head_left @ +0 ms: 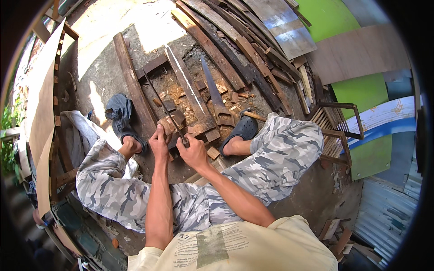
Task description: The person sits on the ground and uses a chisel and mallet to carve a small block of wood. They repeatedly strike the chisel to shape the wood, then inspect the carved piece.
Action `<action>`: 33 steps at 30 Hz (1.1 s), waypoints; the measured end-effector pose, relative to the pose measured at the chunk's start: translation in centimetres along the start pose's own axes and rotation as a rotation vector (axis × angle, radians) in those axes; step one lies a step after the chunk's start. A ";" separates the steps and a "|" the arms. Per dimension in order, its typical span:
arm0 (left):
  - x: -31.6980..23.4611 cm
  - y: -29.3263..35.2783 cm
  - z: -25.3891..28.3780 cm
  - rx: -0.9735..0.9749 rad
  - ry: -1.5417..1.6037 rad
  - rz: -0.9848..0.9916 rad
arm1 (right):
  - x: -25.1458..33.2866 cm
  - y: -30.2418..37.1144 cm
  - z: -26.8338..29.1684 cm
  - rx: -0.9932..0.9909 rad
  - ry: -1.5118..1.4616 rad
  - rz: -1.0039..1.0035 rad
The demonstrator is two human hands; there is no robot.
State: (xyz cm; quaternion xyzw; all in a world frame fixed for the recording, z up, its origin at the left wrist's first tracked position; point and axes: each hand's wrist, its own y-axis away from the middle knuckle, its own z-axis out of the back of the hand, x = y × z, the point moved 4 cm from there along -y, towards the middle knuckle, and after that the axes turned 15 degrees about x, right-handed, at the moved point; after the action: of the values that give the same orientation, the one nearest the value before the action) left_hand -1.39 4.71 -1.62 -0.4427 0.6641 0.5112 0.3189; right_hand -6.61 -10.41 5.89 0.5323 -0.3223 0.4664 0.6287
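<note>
My right hand [193,151] is closed round the handle of a machete-like tool [161,102], whose long, thin dark blade is seen nearly edge-on and points away to the upper left. Beside it, my left hand [159,143] pinches a small wood block [171,123] close to the blade. Whether the blade touches the block I cannot tell. A plank with a white stripe [186,83] lies just beyond my hands. To its right rests a handsaw [210,83] with a wooden handle. Near my right shoe lies a wooden-handled tool [254,115], apparently a hammer.
Wood chips and offcuts [233,96] litter the ground between my feet. A long beam [135,86] runs along the left, and stacked timber [253,54] fills the far right. A slatted wooden frame [337,128] stands at right; a wooden panel [47,122] rises at left.
</note>
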 end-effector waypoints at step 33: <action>0.7 -0.2 0.9 0.010 0.007 0.000 | 0.9 -0.1 0.6 -0.059 -0.048 0.101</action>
State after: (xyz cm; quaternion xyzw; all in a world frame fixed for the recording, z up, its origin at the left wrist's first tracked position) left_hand -1.51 5.35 -2.60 -0.4429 0.6677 0.5062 0.3189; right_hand -6.19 -10.73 6.78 0.5075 -0.3773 0.4748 0.6121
